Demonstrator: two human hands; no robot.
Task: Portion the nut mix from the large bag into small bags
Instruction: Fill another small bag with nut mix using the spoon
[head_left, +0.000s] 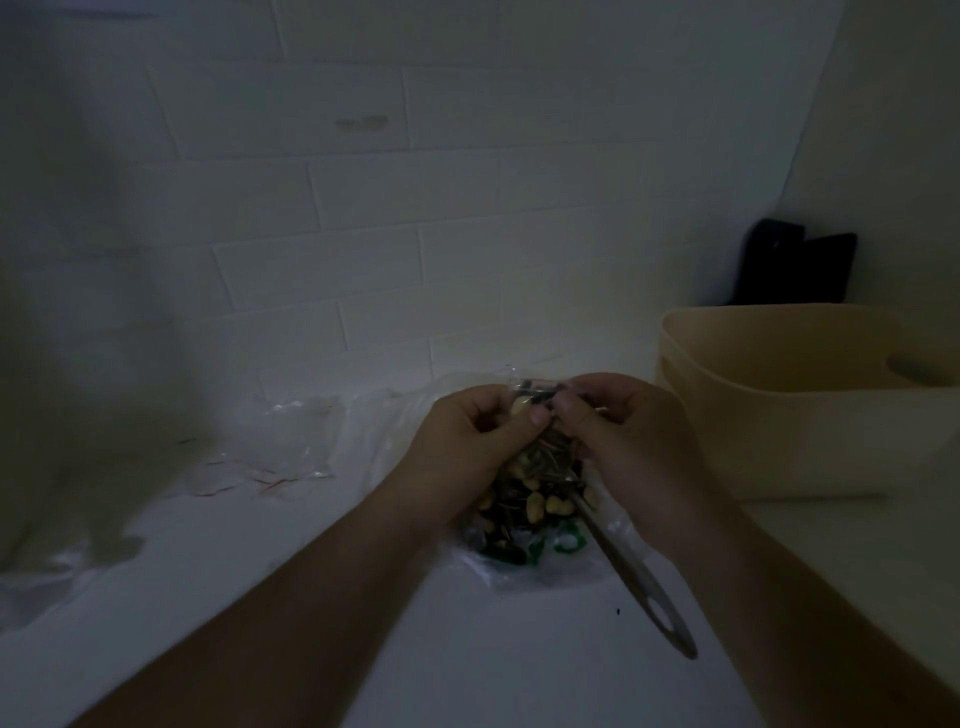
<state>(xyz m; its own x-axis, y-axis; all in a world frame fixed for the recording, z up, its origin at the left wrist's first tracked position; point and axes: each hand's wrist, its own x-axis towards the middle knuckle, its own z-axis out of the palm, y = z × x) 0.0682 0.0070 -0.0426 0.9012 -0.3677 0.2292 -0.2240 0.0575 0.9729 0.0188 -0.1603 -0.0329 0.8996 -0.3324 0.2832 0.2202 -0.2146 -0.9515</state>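
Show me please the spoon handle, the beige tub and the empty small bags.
spoon handle (636, 577), head view, mid-shaft.
beige tub (779, 415), head view, front wall.
empty small bags (280, 447), head view, clear plastic.

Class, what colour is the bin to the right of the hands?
Pale beige bin; head view shows it best.

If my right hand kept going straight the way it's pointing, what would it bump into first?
The right hand points up-left at the bag top that both hands pinch, so it would likely meet the left hand straight away; their fingertips already look nearly touching, though depth is unclear in this dim view.
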